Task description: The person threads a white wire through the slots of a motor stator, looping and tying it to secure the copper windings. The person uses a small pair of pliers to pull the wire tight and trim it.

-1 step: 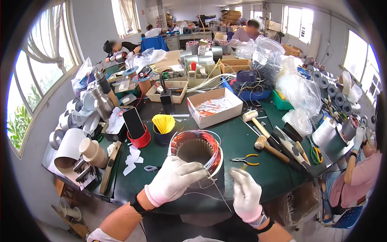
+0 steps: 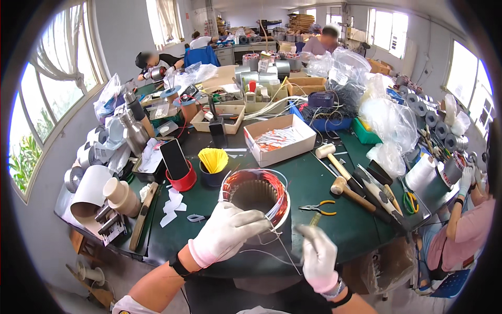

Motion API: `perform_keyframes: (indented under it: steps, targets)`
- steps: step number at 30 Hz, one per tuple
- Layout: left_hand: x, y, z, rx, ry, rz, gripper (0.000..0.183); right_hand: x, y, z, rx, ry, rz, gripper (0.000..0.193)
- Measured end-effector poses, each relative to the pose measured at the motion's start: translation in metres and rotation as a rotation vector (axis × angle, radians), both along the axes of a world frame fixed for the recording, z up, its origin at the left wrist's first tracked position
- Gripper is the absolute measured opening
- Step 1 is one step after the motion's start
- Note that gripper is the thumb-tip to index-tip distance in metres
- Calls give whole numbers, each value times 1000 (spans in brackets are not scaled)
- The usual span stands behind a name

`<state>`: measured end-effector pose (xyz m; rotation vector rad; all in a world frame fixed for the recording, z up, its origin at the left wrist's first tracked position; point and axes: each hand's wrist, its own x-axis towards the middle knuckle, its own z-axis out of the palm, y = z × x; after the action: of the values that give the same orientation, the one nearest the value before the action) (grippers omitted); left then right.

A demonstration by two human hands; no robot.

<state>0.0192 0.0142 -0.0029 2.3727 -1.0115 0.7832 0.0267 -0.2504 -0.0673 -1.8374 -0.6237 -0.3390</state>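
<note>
One stator (image 2: 253,194) is standing upright near the middle of the counter's (image 2: 358,231) front edge. The left hand (image 2: 226,231) is resting at its near rim, fingertips pinching the cord (image 2: 273,231). The right hand (image 2: 319,256), blurred, is hovering beside the stator, fingers half curled; its grip cannot be determined. Beyond it, pliers (image 2: 317,208) are lying toward the counter's right edge.

Walls (image 2: 125,36) pale grey. Big window (image 2: 32,112) on left: sheer curtain (image 2: 58,57) bunched up, plants (image 2: 23,162) outside. Smaller curtained window (image 2: 163,21) farther along. More windows (image 2: 388,31) on right, panes blown out by daylight. Dark green table (image 2: 361,233) mid-room. Grey drawers (image 2: 224,56) at far end, blue chair (image 2: 201,56) near them, another blue seat (image 2: 454,282) lower right. Floor (image 2: 128,281) greyish.
</note>
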Motion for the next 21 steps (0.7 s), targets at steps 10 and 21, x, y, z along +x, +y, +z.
perform_keyframes:
  steps: [10,21]
  targets:
    - [-7,8,0,35,138,68,35,-80,-91,-85,-442,335,313,25]
    - [-6,11,-8,-99,124,20,39,-14,24,-5,23,719,434,32]
